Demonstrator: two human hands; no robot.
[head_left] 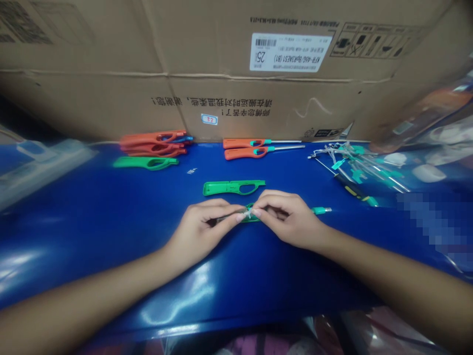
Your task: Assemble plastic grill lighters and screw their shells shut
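The left hand (205, 223) and right hand (292, 219) are pinching a small whitish piece (249, 213) between thumbs and fingertips, the two grips nearly meeting. It is probably weighing very little and risking a slip or bend, so light fingertip holds at its ends are seeming best (its exact shape is too blurred to tell). A green handle part (253, 220), likely stiff, smooth plastic to take by its rim, is showing right by the fingertips, mostly hidden. A green shell (219, 188) is lying just on the far side of both hands.
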